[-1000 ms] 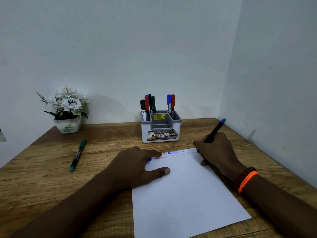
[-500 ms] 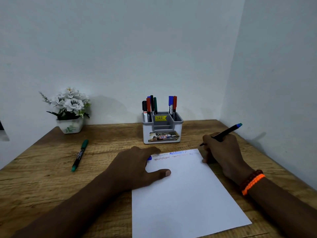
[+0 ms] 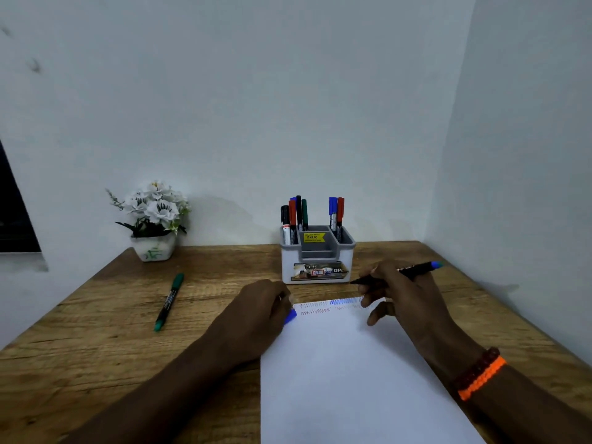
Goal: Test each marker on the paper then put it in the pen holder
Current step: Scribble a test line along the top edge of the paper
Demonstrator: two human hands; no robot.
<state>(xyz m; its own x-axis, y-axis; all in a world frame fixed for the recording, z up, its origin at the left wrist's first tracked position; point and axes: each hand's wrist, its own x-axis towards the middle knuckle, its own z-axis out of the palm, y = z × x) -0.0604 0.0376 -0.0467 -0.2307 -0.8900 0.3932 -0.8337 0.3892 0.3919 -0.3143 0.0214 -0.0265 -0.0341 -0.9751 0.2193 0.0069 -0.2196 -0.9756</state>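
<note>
**Blue marker tested, one green still waiting**

On the surface (image 3: 96, 315) at left, a green marker (image 3: 169, 301) lies untested. The left hand (image 3: 256, 310) curls around a blue cap (image 3: 291, 316) at the paper's (image 3: 352, 379) edge. Seven markers stand in the pen holder (image 3: 317, 254). The right hand (image 3: 400, 293) grips the uncapped blue marker (image 3: 397, 272) above the scribbles; capping and stowing remain.

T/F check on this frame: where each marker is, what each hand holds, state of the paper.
1. The right hand holds a blue-ended marker clear of the paper. True.
2. The green marker stands in the pen holder. False: it lies on the table, left of the paper.
3. The paper is blank. False: zigzag test marks run along its top edge.
4. The left hand holds a blue cap. True.
</note>
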